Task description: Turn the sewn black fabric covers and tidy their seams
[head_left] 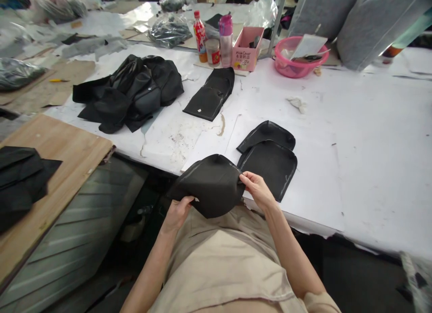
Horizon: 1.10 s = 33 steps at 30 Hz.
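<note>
A black cut panel of leather-like material (212, 182) is stretched between my two hands, over the table's front edge. My left hand (179, 213) pinches its lower left edge, where a small white mark shows by the thumb. At the panel's right edge, my right hand (258, 189) grips it between thumb and fingers. Just beyond my right hand, a rounded black panel (270, 166) lies flat, partly covering a similar black panel (270, 132). Farther off lies a longer black panel (212, 94) with a white mark at its near end.
A heap of black pieces (131, 92) lies on the white table (367, 151). Behind stand a red-capped bottle (200, 38), a purple-lidded bottle (226, 40), a pink box (248, 49) and a pink basket (297, 70). At left, a wooden board (67, 155) carries more black material (23, 182).
</note>
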Each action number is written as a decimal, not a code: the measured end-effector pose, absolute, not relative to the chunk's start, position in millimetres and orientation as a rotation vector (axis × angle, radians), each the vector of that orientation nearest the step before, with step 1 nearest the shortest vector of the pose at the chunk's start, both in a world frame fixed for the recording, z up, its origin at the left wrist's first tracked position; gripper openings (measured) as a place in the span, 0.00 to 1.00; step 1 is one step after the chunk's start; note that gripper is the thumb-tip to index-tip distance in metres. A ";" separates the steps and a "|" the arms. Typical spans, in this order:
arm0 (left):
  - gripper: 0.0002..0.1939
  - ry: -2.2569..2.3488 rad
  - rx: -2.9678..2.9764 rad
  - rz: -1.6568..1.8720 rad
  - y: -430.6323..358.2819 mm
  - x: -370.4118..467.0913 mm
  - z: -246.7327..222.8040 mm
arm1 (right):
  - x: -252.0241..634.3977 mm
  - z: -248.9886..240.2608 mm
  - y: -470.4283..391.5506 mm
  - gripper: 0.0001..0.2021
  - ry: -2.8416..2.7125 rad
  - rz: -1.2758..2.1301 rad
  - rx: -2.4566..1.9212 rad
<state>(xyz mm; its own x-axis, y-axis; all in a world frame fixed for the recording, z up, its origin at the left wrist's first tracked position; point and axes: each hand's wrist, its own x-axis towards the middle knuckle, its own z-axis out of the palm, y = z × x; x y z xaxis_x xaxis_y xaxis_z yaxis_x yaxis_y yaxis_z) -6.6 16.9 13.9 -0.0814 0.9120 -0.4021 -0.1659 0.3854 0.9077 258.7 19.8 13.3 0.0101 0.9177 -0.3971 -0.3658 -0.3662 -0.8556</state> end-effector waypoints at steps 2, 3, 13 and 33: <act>0.08 1.304 0.726 1.109 18.6 -2.9 14.4 | 256.9 13.1 17.2 0.19 -0.527 1.633 -1.188; 0.10 1.291 0.716 1.135 19.5 -1.4 14.6 | 255.8 12.6 15.9 0.19 -0.473 1.672 -1.164; 0.17 1.339 0.725 1.151 19.2 -12.0 9.5 | 253.0 20.1 8.6 0.19 -0.532 1.739 -1.078; 0.17 1.314 0.903 1.001 15.1 -23.0 -3.0 | 236.4 17.0 17.0 0.16 -0.543 1.859 -1.128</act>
